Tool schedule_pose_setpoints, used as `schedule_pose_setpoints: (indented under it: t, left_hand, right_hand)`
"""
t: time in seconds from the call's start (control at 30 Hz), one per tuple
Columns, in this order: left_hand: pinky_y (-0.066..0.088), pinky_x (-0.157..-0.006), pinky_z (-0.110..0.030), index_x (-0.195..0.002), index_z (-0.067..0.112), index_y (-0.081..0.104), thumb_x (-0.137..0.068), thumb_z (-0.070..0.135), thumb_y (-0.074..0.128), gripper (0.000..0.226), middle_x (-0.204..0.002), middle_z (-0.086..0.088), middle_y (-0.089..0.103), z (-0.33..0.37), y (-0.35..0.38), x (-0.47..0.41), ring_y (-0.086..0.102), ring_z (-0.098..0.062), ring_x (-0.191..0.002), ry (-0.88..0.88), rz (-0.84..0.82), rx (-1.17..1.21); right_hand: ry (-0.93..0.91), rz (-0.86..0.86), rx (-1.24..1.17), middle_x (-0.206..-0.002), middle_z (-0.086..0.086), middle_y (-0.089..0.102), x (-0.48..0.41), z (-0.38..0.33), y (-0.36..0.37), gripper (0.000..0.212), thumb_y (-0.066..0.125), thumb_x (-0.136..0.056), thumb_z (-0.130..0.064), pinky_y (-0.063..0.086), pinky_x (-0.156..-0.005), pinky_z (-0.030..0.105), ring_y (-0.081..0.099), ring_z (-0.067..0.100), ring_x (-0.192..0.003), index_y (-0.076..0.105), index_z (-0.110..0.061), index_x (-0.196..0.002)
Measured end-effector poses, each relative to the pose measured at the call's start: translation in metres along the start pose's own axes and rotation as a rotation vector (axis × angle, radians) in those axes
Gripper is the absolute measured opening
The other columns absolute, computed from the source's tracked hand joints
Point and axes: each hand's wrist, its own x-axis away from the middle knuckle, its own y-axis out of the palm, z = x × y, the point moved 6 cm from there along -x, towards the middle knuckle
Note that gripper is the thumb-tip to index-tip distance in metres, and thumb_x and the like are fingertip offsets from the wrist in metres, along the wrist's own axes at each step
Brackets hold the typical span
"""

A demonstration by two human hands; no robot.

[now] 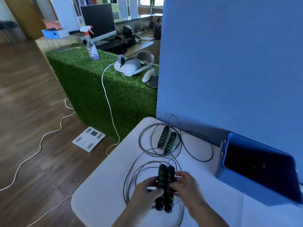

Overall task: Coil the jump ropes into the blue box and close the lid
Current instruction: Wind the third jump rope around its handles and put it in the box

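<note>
L fingers are curling round the left one of the near handles. R fingers are wrapping the right one, so both hands are pinching the pair together side by side (black foam w/ green rings). The left hand and right hand are working over the near-left part of the white table. Whether the handles are being lifted or are just resting on it, can't tell.

The near cord is lying in loose, uneven loops around and under the hands, spilling toward the table's left edge; not a tidy coil yet.

Further back, nr the far-left corner, the far handles are lying side by side w/ no hand on them. The far cord is sprawling in wide loops around them, one loop reaching toward the box.

The blue box is sitting at the table's right side against the blue wall, standing open. Its interior is dark and no rope is showing inside, as far as can be seen. The lid isn't clearly made out.

Progress, my read: early. Rope 1 is only being gathered and rope 2 is waiting. Nothing is boxed, and coiling both, loading and closing the lid are all left to do.
</note>
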Motion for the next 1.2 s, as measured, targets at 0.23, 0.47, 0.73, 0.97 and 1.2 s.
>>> schedule_pose_setpoints:
  t: [0.23,0.47,0.73,0.97,1.2]
  left_hand:
    - [0.055,-0.071,-0.025,-0.119,0.022,0.073,-0.078,0.007,0.076,0.044,-0.112,-0.006,0.074,0.062,0.058,0.035,0.073,-0.019,-0.088,0.11,-0.223,0.04]
    - [0.059,-0.075,-0.037,-0.108,0.034,0.079,-0.078,0.012,0.072,0.038,-0.111,-0.005,0.077,0.103,0.142,0.079,0.076,-0.025,-0.097,0.18,-0.435,0.121]
    - [0.058,-0.071,-0.034,-0.114,0.031,0.076,-0.074,0.017,0.069,0.042,-0.112,-0.005,0.077,0.108,0.247,0.135,0.075,-0.021,-0.097,0.253,-0.548,0.127]
    - [0.054,-0.097,-0.039,-0.122,0.034,0.073,-0.082,0.024,0.062,0.043,-0.122,0.001,0.074,0.097,0.325,0.192,0.068,-0.012,-0.116,0.43,-0.502,0.094]
    - [0.061,-0.074,-0.027,-0.122,0.043,0.071,-0.082,0.031,0.059,0.044,-0.11,0.003,0.076,0.082,0.372,0.231,0.071,-0.015,-0.102,0.612,-0.304,-0.027]
  right_hand:
    - [-0.113,0.078,-0.166,-0.102,0.001,0.077,0.064,-0.044,-0.085,0.038,0.066,-0.083,0.008,0.06,-0.067,0.032,0.076,0.025,-0.084,0.064,-0.017,-0.112]
    - [-0.248,0.185,-0.286,-0.1,0.005,0.078,0.141,-0.056,-0.173,0.043,0.058,-0.085,0.019,0.059,-0.064,0.029,0.074,0.024,-0.081,0.068,-0.01,-0.113]
    - [-0.343,0.298,-0.385,-0.109,0.009,0.077,0.213,-0.027,-0.267,0.048,0.053,-0.088,0.021,0.061,-0.072,0.035,0.074,0.032,-0.093,0.061,-0.007,-0.126]
    - [-0.398,0.33,-0.363,-0.105,0.008,0.078,0.268,-0.007,-0.326,0.049,0.044,-0.09,0.02,0.062,-0.079,0.039,0.075,0.031,-0.092,0.068,-0.013,-0.116]
    - [-0.316,0.287,-0.584,-0.086,0.02,0.067,0.289,0.01,-0.347,0.028,0.051,-0.101,-0.025,0.055,-0.076,0.053,0.07,0.037,-0.085,0.072,-0.006,-0.098]
